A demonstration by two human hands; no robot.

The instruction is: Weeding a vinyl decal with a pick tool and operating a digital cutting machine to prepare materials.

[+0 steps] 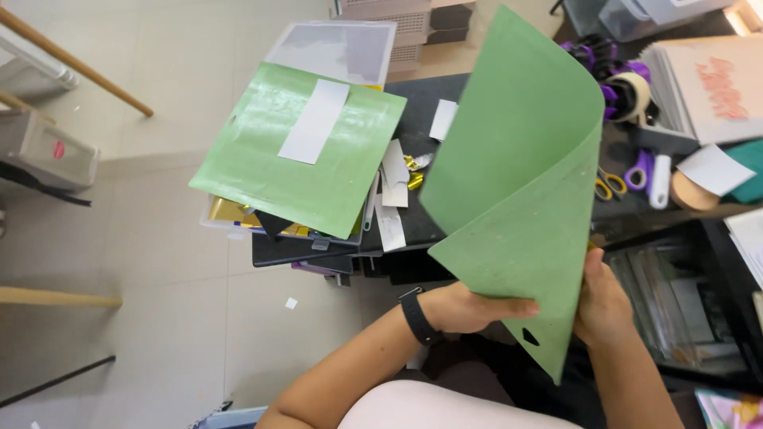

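A large matte green sheet, curved over on itself, stands upright in front of me. My left hand, with a black band on the wrist, pinches the sheet's lower left edge, thumb lying on its face. My right hand grips the sheet's lower right edge from behind, partly hidden by the sheet. A small dark hole shows near the sheet's bottom corner. A second, glossy green sheet with a white paper strip on it lies flat on a pile to the left.
A black tray holds paper scraps and gold foil bits. Scissors, a tape roll and purple items lie at right. A white plastic box sits behind. Wooden rods cross the tiled floor at left.
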